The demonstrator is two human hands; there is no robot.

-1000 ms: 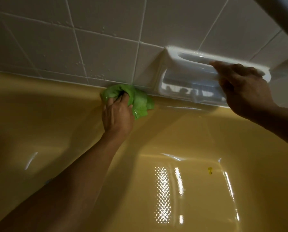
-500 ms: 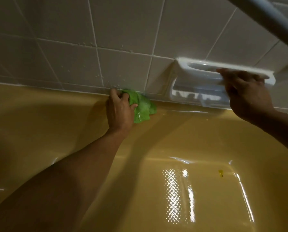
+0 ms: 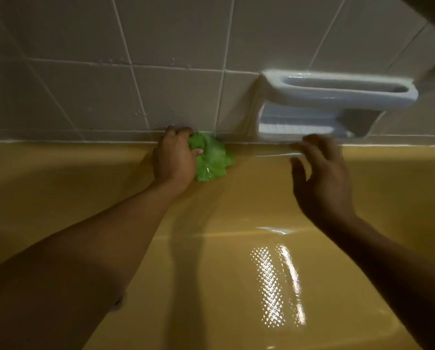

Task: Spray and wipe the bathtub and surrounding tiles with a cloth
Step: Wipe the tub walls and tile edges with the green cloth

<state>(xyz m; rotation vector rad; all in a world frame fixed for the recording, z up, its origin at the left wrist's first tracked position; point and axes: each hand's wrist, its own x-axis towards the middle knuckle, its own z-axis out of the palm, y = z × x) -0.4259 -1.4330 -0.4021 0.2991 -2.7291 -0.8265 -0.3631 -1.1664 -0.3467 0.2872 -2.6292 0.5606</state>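
Both hands show — left hand (image 3: 174,157) grips the green cloth (image 3: 212,159), tiles (image 3: 178,97) just above my fingers (image 3: 178,131); right hand (image 3: 322,180), fingers spread and empty, hangs below the soap dish (image 3: 337,96).

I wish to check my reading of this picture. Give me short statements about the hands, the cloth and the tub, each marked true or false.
1. The left hand grips the green cloth. True.
2. The cloth lies on the floor of the bathtub. False: it is at the seam where the tub meets the tiles.
3. The right hand grips the soap dish. False: it is open, below the dish, holding nothing.
4. The soap dish is set into the tiles, right of the cloth. True.
5. The bathtub is white. False: it is yellow.
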